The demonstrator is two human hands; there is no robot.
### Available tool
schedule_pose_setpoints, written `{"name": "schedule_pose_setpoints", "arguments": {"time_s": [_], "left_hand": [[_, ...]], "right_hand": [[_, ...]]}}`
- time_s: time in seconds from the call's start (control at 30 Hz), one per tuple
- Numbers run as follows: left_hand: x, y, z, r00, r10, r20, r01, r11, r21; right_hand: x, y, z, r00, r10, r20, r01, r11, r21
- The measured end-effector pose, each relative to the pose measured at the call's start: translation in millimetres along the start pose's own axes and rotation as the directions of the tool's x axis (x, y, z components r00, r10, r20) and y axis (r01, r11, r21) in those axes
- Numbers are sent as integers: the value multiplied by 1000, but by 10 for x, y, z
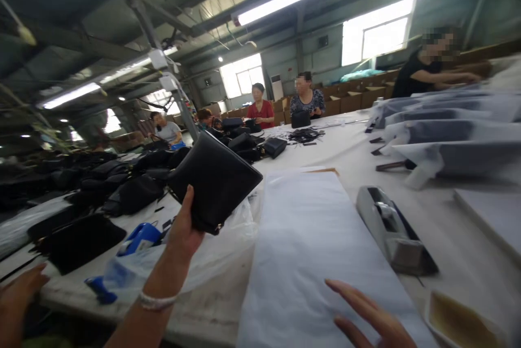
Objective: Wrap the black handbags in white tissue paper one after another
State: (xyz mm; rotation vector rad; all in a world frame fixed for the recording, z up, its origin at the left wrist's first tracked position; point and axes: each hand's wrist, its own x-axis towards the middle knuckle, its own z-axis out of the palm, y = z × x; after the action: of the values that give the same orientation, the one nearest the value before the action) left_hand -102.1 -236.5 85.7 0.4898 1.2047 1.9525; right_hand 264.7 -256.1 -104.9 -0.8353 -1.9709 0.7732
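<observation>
My left hand [185, 234], with a white bracelet at its wrist, holds up a black handbag [220, 179] by its lower left side. The thumb lies on the bag's smooth face, and the other fingers are hidden behind it. A small gold-coloured metal fitting shows at the bag's bottom corner. At the lower right, my right hand [366, 315] is partly in view, fingers apart and nothing in them. It is over white sheets of paper [301, 239] on the table. Clear plastic [228, 250] lies below the held bag.
A tape dispenser [393, 228] stands right of the paper, with a shallow tray [459, 321] nearer me. Wrapped bags [456, 131] line the right. Black bags [134, 193] and blue objects [142, 236] lie left. Another person's hand [24, 288] reaches in there; several people sit further back.
</observation>
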Motion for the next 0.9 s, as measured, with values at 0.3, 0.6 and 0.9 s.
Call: {"name": "schedule_pose_setpoints", "arguments": {"time_s": [0.3,0.6,0.9], "left_hand": [[-1220,-1695,642,869,-352,348,425,891,-159],[-1271,-1862,606,688,-271,673,513,838,-187],[-852,-1840,477,778,-373,506,604,667,-437]], "right_hand": [[528,-563,207,808,587,-56,-215,381,899],[365,-340,-277,478,866,-148,-370,351,860],[267,-209,-319,435,885,-168,-468,381,798]]}}
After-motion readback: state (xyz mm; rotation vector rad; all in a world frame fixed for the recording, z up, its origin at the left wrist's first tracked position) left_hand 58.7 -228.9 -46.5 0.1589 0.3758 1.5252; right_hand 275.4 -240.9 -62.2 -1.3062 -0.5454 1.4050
